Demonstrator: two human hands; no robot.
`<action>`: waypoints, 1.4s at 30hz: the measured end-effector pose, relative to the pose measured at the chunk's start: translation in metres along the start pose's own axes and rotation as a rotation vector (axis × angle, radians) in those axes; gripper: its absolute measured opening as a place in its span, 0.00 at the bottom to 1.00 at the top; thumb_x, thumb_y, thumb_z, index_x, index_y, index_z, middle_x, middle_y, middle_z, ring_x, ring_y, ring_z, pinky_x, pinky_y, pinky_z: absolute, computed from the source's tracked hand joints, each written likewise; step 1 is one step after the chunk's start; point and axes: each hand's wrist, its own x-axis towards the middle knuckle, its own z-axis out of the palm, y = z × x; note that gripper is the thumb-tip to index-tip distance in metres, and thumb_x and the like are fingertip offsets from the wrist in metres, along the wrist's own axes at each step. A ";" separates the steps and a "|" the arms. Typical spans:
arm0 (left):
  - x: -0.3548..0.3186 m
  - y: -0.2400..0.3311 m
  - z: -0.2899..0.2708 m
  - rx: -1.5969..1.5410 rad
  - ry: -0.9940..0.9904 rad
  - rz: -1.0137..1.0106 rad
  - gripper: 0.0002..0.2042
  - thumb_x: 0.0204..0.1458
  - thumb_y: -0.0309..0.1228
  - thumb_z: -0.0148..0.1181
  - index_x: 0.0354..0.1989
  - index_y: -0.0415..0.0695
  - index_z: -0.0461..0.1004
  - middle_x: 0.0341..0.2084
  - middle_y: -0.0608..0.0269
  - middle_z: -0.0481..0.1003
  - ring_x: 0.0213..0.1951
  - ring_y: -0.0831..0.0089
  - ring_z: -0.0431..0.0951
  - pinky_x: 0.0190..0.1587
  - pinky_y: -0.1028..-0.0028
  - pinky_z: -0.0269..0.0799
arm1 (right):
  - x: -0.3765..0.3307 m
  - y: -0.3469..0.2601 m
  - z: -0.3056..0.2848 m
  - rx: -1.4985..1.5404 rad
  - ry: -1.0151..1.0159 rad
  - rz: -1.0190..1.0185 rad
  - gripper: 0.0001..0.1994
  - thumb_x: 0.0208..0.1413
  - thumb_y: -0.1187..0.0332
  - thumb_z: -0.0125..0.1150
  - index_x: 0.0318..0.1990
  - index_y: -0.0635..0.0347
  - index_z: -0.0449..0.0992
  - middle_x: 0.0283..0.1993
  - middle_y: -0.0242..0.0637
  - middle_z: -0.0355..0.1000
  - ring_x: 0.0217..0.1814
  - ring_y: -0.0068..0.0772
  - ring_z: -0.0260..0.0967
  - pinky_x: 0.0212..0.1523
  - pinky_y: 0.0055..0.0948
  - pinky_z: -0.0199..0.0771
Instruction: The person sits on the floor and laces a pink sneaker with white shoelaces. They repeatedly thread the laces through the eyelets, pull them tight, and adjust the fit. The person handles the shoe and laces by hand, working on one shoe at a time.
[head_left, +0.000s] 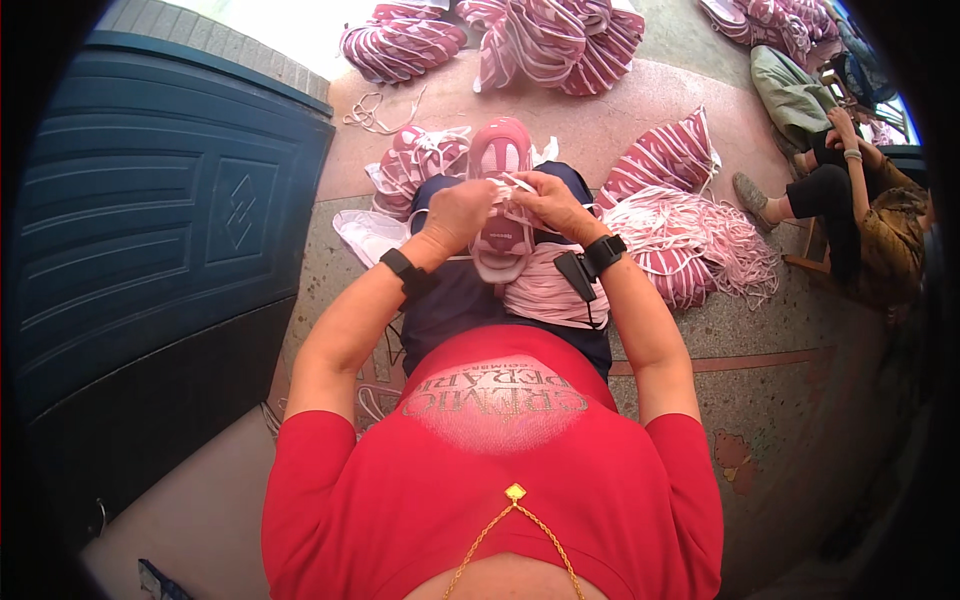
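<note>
A: Finished with the work in hand, or only partway?

B: Only partway, at a guess. Working on a pink shoe (502,240) held over the dark trousers (440,305), between the knees, with the toe outward.

A: And the grip on each side?

B: Drawn in tight with the left hand (460,212), apparently closing on white lace (508,187) just above the shoe. Narrow too with the right hand (555,205), pinching the same lace between thumb and fingers, right beside the left.

A: Able to count the threaded holes?

B: Can't tell; too much hidden under fingers and loops. Seeing lace lifted clear of the shoe, though, and a loose strand trailing to the right. Judging from that, not yet drawn down or tied.

A: Anything further along nearby?

B: Perhaps. Just beyond the left knee, a second pink shoe (408,145) with lacing across the front. Looks laced, but hard to say how completely.

A: And still left over?

B: Plenty, by appearance. On the floor (790,330) to the right, a big heap of pale laces (690,230) beside a striped pink bundle (655,155). Straight ahead, more striped piles (550,45). Under the right wrist, a pale pink bundle (550,285) resting against the trousers.
</note>
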 end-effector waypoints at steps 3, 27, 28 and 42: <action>-0.014 -0.021 -0.007 -0.105 -0.208 -0.207 0.13 0.56 0.37 0.47 0.34 0.40 0.73 0.24 0.48 0.74 0.28 0.49 0.75 0.31 0.60 0.70 | -0.006 -0.011 -0.002 -0.152 0.056 0.141 0.18 0.49 0.67 0.62 0.48 0.63 0.72 0.31 0.29 0.73 0.29 0.14 0.67 0.30 0.16 0.69; 0.010 -0.022 0.001 -0.146 -0.366 -0.202 0.13 0.42 0.37 0.64 0.34 0.42 0.79 0.27 0.49 0.77 0.33 0.55 0.78 0.37 0.63 0.72 | -0.031 0.014 -0.002 -1.022 0.197 0.132 0.20 0.58 0.58 0.47 0.28 0.68 0.75 0.29 0.60 0.70 0.37 0.60 0.69 0.40 0.49 0.66; 0.016 -0.022 -0.002 -0.140 -0.421 -0.193 0.14 0.40 0.38 0.65 0.35 0.43 0.79 0.28 0.48 0.76 0.33 0.54 0.78 0.38 0.63 0.72 | -0.030 0.016 -0.002 -1.052 0.197 0.150 0.21 0.56 0.57 0.49 0.26 0.69 0.76 0.29 0.59 0.70 0.36 0.59 0.69 0.40 0.48 0.67; 0.007 -0.027 -0.017 -0.289 -0.101 -0.155 0.09 0.45 0.31 0.60 0.31 0.39 0.77 0.24 0.49 0.75 0.31 0.56 0.78 0.33 0.67 0.72 | -0.043 0.023 0.002 -1.031 0.385 0.009 0.14 0.50 0.58 0.57 0.32 0.62 0.79 0.32 0.52 0.72 0.37 0.53 0.71 0.39 0.43 0.70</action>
